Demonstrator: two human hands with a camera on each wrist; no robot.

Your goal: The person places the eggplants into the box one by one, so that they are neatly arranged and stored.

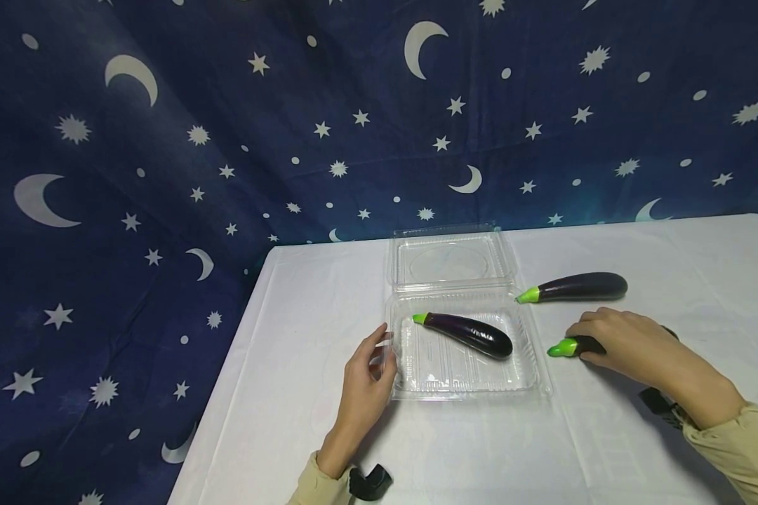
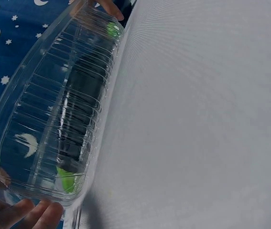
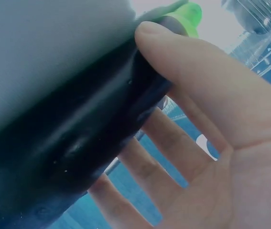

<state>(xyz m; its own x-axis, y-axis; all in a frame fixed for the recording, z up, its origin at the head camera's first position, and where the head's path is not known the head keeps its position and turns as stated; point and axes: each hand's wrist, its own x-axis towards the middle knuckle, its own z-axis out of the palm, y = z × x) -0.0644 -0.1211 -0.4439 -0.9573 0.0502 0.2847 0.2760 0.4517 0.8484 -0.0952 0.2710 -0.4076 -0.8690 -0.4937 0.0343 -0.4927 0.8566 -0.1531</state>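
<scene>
Head camera, watched from my remote post: clear container [image 1: 436,368] as landmark, its lid [image 1: 448,263] folded back behind it. Hands well apart. Right hand [image 1: 632,347], to the container's right, clamped on one eggplant [image 3: 73,129]; in the right wrist view the thumb presses near the green cap, fingers spaced along the other side. Cap tip sits just beside the container's right wall; whether the body bears on the cloth [image 1: 278,393] I can't tell. Left hand [image 1: 369,379] rests against the left wall, fingers loosely bent; I can't make out whether a fingertip hooks the rim. Second eggplant [image 1: 470,335] lies aslant inside; third [image 1: 575,287] lies off the right rear corner, cap near the rim. Trouble, as I judge it: a low leftward carry could snag the cap on the right wall and, the plastic looking light, skid the container if the left hand gives little resistance. Glossy skin might roll under the thumb. Knuckles straying rearward could bump the third eggplant. A rearward shove is worst: the lid reaches about to the table's back edge. Best room, I'd say, is above and in front of the container; inside, the front-left corner offers more floor than the rear strip.
</scene>
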